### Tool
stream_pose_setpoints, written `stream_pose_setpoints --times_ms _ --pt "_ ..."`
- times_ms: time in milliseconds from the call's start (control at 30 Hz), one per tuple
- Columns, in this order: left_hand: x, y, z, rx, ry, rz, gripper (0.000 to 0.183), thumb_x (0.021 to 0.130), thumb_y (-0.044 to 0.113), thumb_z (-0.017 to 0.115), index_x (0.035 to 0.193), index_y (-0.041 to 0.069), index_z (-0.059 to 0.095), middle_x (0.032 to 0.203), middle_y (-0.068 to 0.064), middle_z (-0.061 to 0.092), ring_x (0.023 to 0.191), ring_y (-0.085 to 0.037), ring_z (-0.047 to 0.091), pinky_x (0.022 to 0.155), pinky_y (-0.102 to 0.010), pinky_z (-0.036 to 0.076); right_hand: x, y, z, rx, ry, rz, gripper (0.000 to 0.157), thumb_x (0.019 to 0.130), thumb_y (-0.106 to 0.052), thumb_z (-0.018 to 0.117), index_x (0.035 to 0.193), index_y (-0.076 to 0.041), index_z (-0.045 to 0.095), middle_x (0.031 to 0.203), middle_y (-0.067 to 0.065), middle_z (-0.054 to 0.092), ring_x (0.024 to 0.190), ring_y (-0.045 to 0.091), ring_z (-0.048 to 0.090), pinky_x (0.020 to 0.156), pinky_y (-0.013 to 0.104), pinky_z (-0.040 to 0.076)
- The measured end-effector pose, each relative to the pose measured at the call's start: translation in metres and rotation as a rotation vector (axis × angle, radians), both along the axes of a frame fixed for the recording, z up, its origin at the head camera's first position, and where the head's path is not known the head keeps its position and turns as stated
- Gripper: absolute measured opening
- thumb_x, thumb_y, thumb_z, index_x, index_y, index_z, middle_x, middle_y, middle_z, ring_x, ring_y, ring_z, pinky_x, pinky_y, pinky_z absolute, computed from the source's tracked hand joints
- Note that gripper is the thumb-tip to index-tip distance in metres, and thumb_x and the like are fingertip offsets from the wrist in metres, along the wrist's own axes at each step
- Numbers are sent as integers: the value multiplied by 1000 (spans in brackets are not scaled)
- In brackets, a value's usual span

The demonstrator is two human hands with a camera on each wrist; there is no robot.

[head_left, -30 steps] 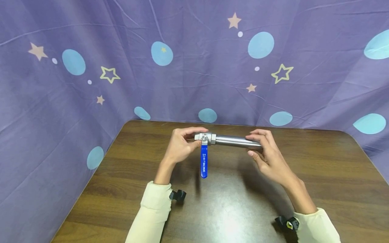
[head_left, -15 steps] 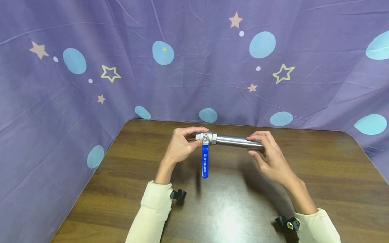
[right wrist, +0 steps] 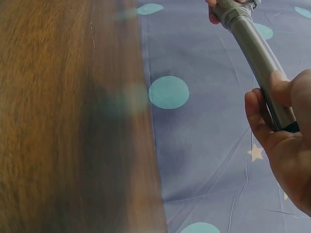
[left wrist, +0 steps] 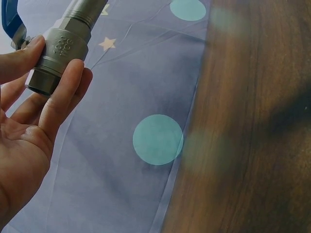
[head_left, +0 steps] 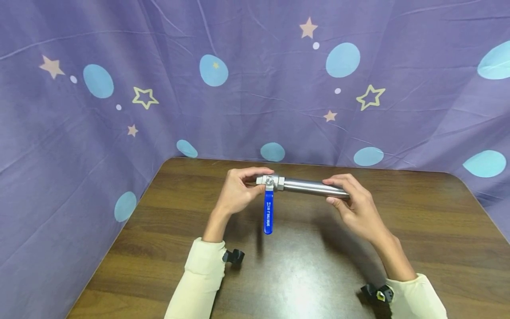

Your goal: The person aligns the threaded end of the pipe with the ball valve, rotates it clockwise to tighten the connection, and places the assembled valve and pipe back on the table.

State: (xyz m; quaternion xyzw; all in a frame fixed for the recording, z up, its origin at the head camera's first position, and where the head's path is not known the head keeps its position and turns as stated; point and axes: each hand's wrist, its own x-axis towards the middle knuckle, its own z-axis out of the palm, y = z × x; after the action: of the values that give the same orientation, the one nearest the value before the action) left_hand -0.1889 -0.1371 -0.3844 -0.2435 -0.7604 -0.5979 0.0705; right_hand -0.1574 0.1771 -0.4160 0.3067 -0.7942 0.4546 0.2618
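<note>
A metal ball valve (head_left: 275,180) with a blue lever handle (head_left: 268,212) joins a smooth steel pipe (head_left: 307,186) that runs to the right. My left hand (head_left: 237,190) grips the valve body at its left end, thumb in front and fingers behind. In the left wrist view, the valve's open end (left wrist: 43,81) shows between thumb and fingers. My right hand (head_left: 356,204) holds the pipe near its far end, thumb on one side and fingers on the other. The right wrist view shows the pipe (right wrist: 257,53) leading up to the valve. Valve and pipe hang level above the table.
A brown wooden table (head_left: 159,257) lies below, with shadows and a bright reflection on it. Purple cloth (head_left: 247,88) printed with stars and blue ovals hangs behind and at the left. Black wrist cameras (head_left: 234,257) sit at both sleeves.
My right hand has shifted slightly along the pipe to the right, showing a little more of the pipe's end. The left hand and valve look almost the same.
</note>
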Motion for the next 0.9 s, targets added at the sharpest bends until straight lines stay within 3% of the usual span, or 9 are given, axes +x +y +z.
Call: stream_pose_setpoints --times_ms 533,800,900 --pt "-1 1 -3 8 5 -2 37 82 -15 74 117 -5 79 114 -24 80 82 -15 75 68 -27 63 -2 6 -1 22 -40 -16 49 84 18 77 130 -1 74 117 12 75 109 -6 62 92 8 47" --pt "0 2 -3 0 -8 21 39 81 -16 74 118 -5 79 115 -24 80 82 -13 76 66 -28 64 2 3 -1 20 -90 41 57 86 18 76 139 -1 65 137 14 63 116 -1 57 84 6 52" --pt "0 2 -2 -7 -1 26 39 81 -16 75 118 -5 79 114 -24 80 81 -10 75 66 -28 64 3 2 -2 40 -102 32 58 86 19 75 139 0 62 143 16 58 124 -1 53 93 4 49"
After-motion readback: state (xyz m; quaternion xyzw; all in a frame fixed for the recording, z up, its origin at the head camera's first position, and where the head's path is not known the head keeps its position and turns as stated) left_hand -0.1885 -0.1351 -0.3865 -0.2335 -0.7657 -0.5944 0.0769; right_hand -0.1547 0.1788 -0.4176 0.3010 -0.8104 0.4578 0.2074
